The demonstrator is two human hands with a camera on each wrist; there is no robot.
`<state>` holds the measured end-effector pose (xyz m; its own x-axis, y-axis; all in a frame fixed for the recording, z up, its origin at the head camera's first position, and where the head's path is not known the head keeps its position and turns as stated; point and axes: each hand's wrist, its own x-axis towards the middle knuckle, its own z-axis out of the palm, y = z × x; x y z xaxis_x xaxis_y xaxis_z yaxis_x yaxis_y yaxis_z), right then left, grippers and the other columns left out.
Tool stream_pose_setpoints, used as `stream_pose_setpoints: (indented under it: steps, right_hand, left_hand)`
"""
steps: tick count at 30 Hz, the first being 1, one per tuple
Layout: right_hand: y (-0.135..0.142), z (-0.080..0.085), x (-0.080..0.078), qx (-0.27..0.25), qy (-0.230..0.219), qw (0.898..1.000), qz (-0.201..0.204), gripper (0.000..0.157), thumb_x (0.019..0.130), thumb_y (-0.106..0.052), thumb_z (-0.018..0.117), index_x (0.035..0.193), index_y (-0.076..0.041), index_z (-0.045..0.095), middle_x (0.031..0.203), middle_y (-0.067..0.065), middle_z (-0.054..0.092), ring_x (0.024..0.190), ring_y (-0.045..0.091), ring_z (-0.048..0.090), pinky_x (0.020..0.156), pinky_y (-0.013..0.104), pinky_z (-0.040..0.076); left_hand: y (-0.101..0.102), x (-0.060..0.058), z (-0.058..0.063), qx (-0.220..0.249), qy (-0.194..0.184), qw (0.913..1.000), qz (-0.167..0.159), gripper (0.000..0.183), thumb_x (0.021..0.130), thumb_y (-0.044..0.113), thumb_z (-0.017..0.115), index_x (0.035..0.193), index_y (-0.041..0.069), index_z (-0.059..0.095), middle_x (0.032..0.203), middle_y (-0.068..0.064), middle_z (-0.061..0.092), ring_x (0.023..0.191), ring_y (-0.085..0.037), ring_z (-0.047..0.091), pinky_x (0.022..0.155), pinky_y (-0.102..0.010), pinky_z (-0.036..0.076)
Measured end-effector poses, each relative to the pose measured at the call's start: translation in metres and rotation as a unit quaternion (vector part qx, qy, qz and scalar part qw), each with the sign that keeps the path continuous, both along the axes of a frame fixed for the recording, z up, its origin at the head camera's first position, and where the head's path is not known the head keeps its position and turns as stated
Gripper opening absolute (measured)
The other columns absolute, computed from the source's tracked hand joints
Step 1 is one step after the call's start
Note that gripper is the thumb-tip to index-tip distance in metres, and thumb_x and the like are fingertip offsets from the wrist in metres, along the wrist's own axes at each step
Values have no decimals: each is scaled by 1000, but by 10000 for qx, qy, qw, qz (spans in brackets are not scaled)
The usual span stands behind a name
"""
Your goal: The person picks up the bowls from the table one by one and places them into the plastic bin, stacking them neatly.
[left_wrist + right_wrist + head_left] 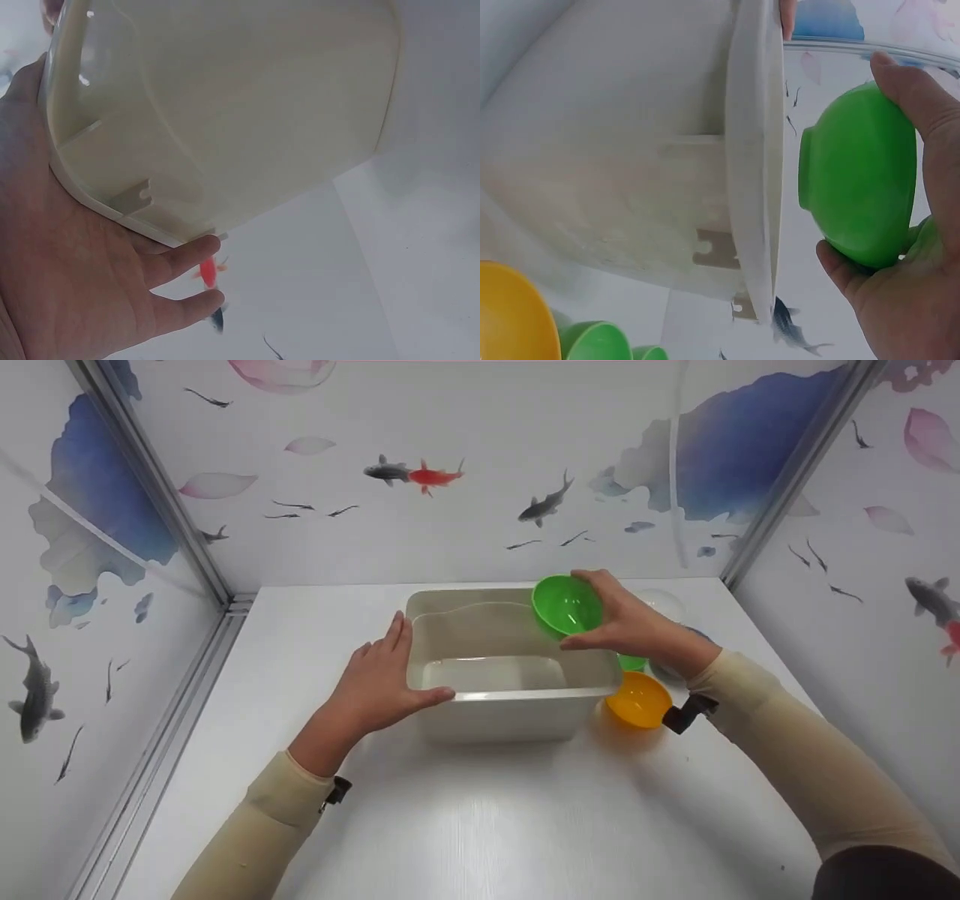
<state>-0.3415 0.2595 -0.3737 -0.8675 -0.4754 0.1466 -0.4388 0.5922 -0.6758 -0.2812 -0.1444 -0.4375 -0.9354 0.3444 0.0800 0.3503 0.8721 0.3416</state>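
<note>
A white plastic bin [510,720] stands on the table, its inside floor visible from above. My left hand [379,675] rests at its left end, the thumb on the near rim and the fingers stretched along the side. In the left wrist view those straight fingers [184,259] lie under the bin's rim. My right hand [626,615] holds a green bowl [566,604] by its edge, thumb on one side and fingers on the other. The bowl is tilted above the bin's far right corner. The right wrist view shows the same green bowl [862,176] raised beyond the rim.
Right of the bin sits an orange bowl [640,701], with another green bowl [632,663] behind it, partly hidden. A clear rounded dish [664,603] stands farther back under the right forearm. Printed panels [480,525] wall the table at the back and sides.
</note>
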Motion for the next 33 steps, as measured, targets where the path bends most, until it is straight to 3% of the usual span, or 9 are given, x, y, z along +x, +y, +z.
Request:
stream_pose_setpoints:
  steps: [19, 24, 33]
  right_hand:
    - [-27, 33, -21, 277, -294, 9969, 672, 118, 79, -26, 103, 171, -6, 32, 159, 16, 47, 140, 33, 52, 121, 53, 42]
    - [-38, 34, -27, 383, -422, 9955, 754, 119, 78, -28, 103, 171, -8, 32, 160, 15, 45, 140, 33, 52, 120, 54, 45]
    - [-62, 35, -41, 770, -109, 9916, 1034, 116, 80, -32, 102, 170, -4, 35, 159, 16, 48, 138, 32, 53, 122, 52, 42]
  left_hand:
    - [-3, 0, -1, 12, 49, 10000, -3, 141, 86, 97, 54, 175, -4, 12, 184, -19, 7, 166, -38, 27, 130, -63, 25]
    - [-3, 1, -1, 11, 17, 10000, 0, 140, 86, 96, 55, 175, -3, 13, 184, -19, 5, 166, -39, 26, 131, -64, 24]
    - [0, 1, 0, 98, 52, 9999, 41, 141, 84, 98, 56, 175, -2, 14, 185, -18, 9, 165, -39, 30, 130, -64, 25]
